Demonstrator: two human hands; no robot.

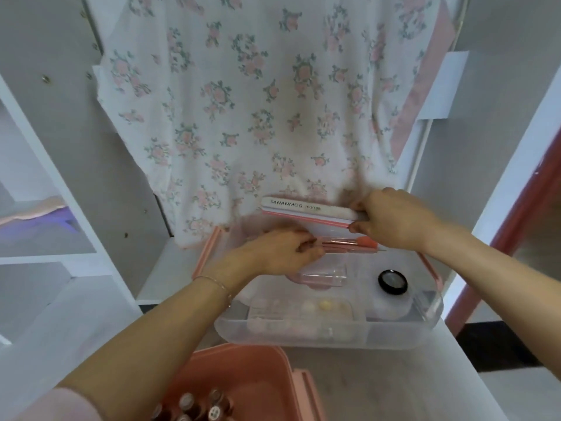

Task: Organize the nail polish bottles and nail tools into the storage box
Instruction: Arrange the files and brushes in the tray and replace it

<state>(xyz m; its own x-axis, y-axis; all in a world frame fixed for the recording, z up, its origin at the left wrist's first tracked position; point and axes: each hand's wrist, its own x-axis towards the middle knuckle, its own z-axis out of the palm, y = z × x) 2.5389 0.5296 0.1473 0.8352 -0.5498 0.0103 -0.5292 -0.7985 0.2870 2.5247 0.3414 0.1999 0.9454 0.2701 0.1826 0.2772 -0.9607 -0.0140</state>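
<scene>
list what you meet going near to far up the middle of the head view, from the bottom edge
nail polish bottles in the pink box → clear storage box → left hand → nail file held by the right hand → floral cloth

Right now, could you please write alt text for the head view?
Over a clear storage box, the right hand holds nail files and the left hand grips slim pink nail tools. A pink bin holds nail polish bottles.
</scene>
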